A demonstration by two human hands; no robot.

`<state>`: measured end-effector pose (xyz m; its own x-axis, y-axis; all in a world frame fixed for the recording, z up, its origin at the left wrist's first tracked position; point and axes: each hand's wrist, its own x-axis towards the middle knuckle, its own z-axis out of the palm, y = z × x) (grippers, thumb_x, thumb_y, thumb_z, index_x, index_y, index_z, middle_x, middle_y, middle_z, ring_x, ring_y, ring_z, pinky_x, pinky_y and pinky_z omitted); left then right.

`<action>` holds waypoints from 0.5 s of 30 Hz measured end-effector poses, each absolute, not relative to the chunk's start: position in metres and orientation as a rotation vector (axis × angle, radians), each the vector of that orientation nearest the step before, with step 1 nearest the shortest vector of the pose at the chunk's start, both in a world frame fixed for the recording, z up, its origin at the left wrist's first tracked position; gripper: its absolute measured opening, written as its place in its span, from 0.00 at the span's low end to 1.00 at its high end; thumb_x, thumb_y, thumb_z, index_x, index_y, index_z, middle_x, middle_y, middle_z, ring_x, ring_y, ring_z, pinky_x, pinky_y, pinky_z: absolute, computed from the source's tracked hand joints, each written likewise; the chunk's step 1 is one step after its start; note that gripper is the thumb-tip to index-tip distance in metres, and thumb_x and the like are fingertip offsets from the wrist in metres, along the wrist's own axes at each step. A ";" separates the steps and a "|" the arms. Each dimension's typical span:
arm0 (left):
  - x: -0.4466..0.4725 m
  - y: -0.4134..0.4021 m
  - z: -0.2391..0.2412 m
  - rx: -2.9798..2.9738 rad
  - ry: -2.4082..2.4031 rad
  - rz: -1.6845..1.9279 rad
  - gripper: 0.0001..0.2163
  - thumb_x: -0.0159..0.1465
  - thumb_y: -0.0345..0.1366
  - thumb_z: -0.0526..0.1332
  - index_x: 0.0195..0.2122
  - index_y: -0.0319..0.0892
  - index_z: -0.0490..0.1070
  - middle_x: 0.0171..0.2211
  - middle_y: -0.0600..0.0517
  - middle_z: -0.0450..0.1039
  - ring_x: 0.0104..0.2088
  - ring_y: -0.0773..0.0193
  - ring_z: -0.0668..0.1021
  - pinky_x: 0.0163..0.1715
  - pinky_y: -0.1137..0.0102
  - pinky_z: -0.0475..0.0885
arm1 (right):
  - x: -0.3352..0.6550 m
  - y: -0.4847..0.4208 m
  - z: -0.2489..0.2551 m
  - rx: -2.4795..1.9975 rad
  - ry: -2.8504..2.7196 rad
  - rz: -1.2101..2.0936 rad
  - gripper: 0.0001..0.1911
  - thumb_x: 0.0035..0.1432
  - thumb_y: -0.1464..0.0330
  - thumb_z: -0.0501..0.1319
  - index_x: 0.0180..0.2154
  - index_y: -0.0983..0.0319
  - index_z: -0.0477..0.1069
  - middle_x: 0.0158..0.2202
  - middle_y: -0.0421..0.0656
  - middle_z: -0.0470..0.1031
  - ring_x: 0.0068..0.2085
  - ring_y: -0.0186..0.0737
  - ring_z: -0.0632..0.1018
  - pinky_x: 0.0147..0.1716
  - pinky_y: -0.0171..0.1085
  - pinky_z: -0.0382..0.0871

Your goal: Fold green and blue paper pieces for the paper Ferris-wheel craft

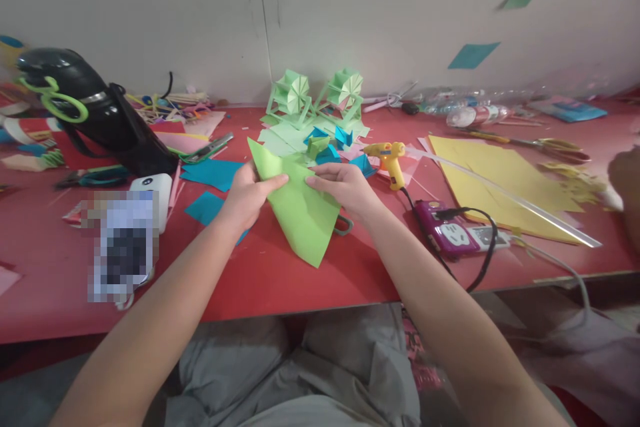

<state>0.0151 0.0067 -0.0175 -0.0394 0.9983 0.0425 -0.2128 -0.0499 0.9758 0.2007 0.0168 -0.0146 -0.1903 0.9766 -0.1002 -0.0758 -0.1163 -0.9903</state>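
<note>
A bright green sheet of paper [303, 220] is held up above the red table, bent along its length, with a pointed corner hanging toward me. My left hand [250, 195] pinches its left side, thumb on top. On the opposite edge my right hand [345, 185] grips the same sheet, its thumb and fingers closed on it. Behind the paper lie small folded blue paper pieces [344, 137] and a folded green piece [317, 145]. A grey-green loop [343, 225], perhaps a scissors handle, shows partly under the sheet.
Two pale green paper wheel models [295, 95] stand at the back. Right of my hands are a yellow glue gun [387, 159], a purple power strip [450, 230], yellow paper [505, 180] and a clear ruler [525, 203]. A black flask [105, 113] and a phone [127, 240] are left.
</note>
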 end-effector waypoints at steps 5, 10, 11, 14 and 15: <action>0.015 0.009 -0.018 1.057 1.018 1.416 0.18 0.49 0.35 0.74 0.40 0.38 0.75 0.38 0.46 0.81 0.39 0.53 0.82 0.41 0.62 0.77 | 0.200 0.016 -0.016 -1.138 -1.319 1.392 0.18 0.43 0.62 0.75 0.36 0.62 0.78 0.30 0.42 0.82 0.30 0.39 0.81 0.29 0.36 0.75; 0.006 0.015 -0.013 0.998 0.998 1.581 0.14 0.51 0.34 0.72 0.38 0.39 0.75 0.38 0.48 0.80 0.40 0.56 0.81 0.42 0.64 0.77 | 0.201 0.018 -0.019 -1.121 -1.441 1.297 0.20 0.40 0.56 0.75 0.32 0.62 0.75 0.28 0.41 0.80 0.27 0.38 0.79 0.25 0.35 0.71; 0.003 0.017 -0.011 0.973 1.007 1.600 0.13 0.51 0.32 0.71 0.38 0.40 0.74 0.37 0.49 0.80 0.40 0.57 0.81 0.40 0.65 0.77 | 0.201 0.018 -0.020 -1.115 -1.462 1.289 0.21 0.40 0.55 0.75 0.31 0.62 0.75 0.27 0.42 0.80 0.27 0.38 0.79 0.25 0.35 0.71; -0.004 0.018 -0.005 0.901 1.029 1.610 0.12 0.50 0.29 0.69 0.37 0.40 0.74 0.33 0.50 0.79 0.38 0.59 0.82 0.37 0.67 0.77 | 0.201 0.018 -0.020 -1.104 -1.501 1.272 0.22 0.40 0.53 0.75 0.30 0.62 0.75 0.27 0.42 0.80 0.27 0.38 0.79 0.25 0.34 0.70; -0.006 0.018 -0.004 0.888 1.026 1.602 0.12 0.51 0.28 0.68 0.37 0.40 0.73 0.33 0.50 0.79 0.38 0.58 0.82 0.37 0.67 0.77 | 0.201 0.018 -0.020 -1.103 -1.505 1.266 0.22 0.40 0.53 0.75 0.30 0.62 0.75 0.27 0.42 0.80 0.27 0.38 0.78 0.24 0.34 0.69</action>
